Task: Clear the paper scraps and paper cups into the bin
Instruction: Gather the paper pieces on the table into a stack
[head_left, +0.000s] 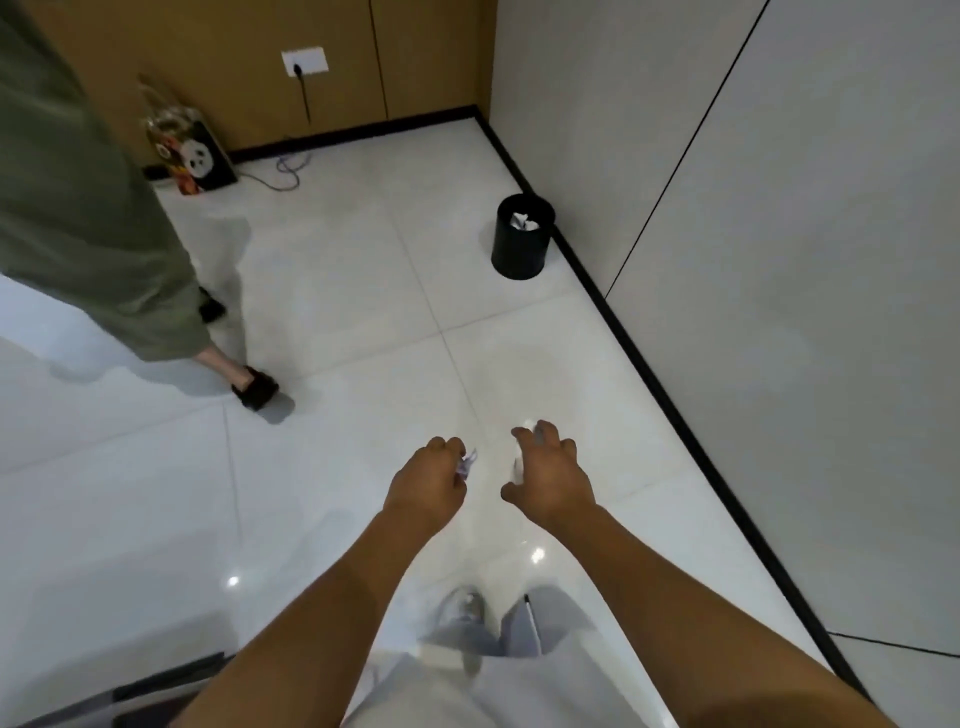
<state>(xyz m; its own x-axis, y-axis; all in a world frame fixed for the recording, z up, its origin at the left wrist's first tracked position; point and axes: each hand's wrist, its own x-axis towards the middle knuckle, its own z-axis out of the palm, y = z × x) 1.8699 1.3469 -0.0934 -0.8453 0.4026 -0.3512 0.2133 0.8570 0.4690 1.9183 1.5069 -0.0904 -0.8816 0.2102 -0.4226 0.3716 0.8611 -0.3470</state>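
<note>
A black round bin stands on the floor by the right wall, with crumpled white paper inside it. My left hand is closed around a small crumpled paper scrap that sticks out past the fingers. Beside it, my right hand curls around a white paper cup, mostly hidden by the fingers. Both hands are held out over the floor, well short of the bin.
Another person in a green garment and black slippers stands at the left. A panda-print bag and a loose cable lie by the wooden back wall. White tiled floor stretches between me and the bin.
</note>
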